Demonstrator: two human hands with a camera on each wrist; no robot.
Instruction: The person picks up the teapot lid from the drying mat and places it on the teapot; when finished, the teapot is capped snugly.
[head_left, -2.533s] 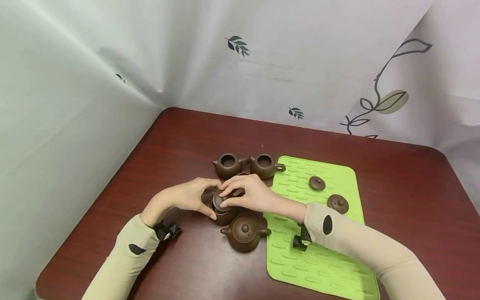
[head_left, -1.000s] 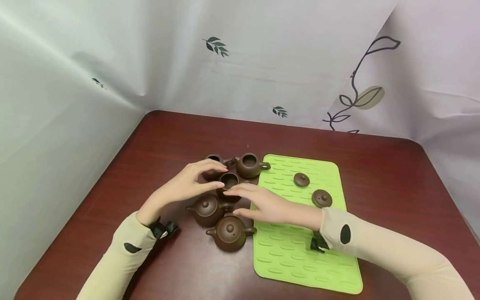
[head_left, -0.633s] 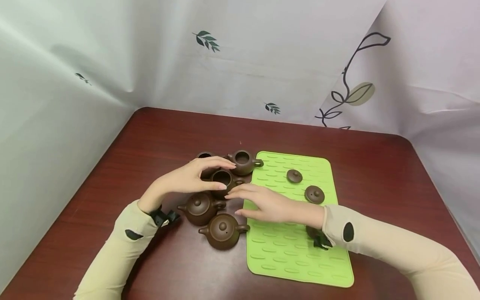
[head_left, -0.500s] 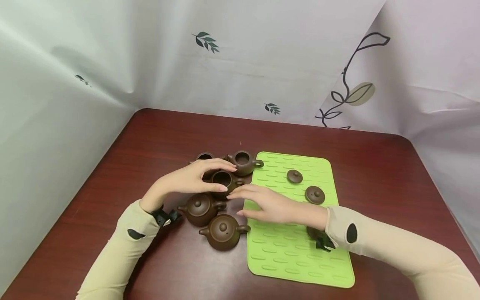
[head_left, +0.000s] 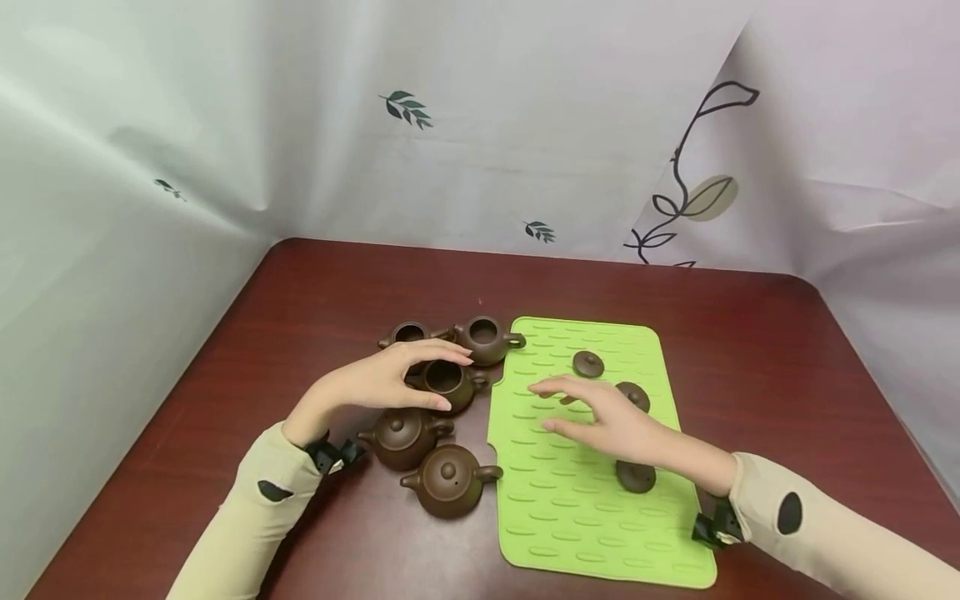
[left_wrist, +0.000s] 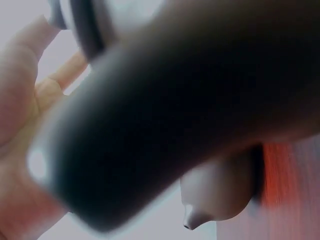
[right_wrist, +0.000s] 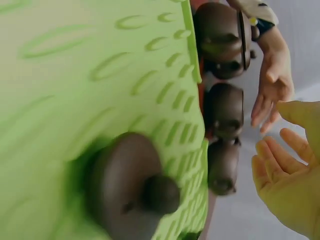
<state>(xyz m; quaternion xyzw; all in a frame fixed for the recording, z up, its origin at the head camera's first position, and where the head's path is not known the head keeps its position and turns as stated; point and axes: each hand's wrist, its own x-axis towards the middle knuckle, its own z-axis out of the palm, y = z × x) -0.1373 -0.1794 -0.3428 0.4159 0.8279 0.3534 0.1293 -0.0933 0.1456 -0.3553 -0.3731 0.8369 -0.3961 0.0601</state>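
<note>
Brown teapot (head_left: 459, 391) below left fingers (head_left: 431, 351)

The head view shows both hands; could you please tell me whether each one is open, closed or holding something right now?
Left hand: open, holding nothing, near a lidless teapot.
Right hand: open, holding nothing, above the green mat.

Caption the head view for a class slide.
Five teapots, two lidded; right hand over a green mat bearing three lids.
</note>
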